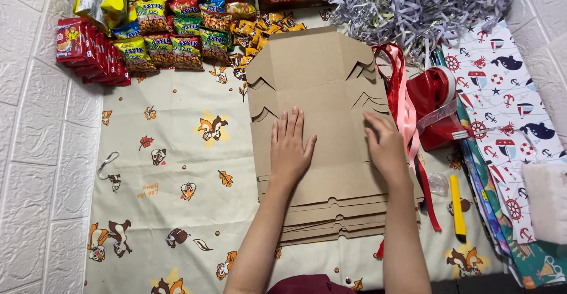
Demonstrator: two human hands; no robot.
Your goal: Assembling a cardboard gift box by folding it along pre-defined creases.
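Note:
A stack of flat brown cardboard box blanks [322, 87] lies on a cartoon-printed sheet [171, 152]. My left hand [290, 147] rests flat on the top blank, fingers together and pointing away from me. On the blank's right side my right hand [387, 146] presses palm down near the edge, next to red and pink ribbons [401, 102]. Neither hand holds anything.
Snack packets [165, 34] and red packs [88, 49] are piled at the back left. Shredded grey paper [419, 4] lies at the back right. A red tape dispenser [437, 108], a yellow cutter [458, 205] and nautical wrapping paper [508, 105] sit at the right.

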